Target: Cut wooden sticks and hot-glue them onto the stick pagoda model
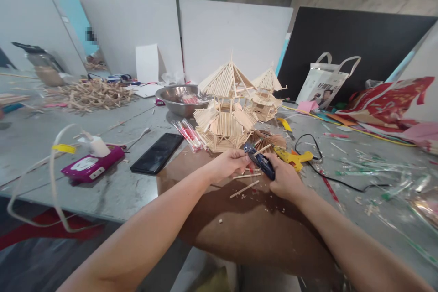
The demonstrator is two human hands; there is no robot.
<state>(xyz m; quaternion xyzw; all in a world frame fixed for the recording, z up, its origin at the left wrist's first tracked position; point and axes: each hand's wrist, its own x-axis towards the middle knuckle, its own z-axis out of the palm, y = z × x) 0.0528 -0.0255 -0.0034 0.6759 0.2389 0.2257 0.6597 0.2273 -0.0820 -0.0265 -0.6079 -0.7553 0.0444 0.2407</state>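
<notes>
Looks like stick-trimming to me: right hand [284, 177] wrapped round the dark blue plier-like cutter [266, 166], left hand [228, 165] seemingly pinching the thin pale wooden stick [263, 149] at its jaws above the flat brown sheet [236, 223], so next calls for a steady hold and firm squeeze.

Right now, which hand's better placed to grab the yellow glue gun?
Likely the right hand: it's nearer the yellow glue gun, though holding the blue tool. The left hand is farther.

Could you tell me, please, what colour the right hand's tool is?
Dark blue tool, in the head view.
</notes>
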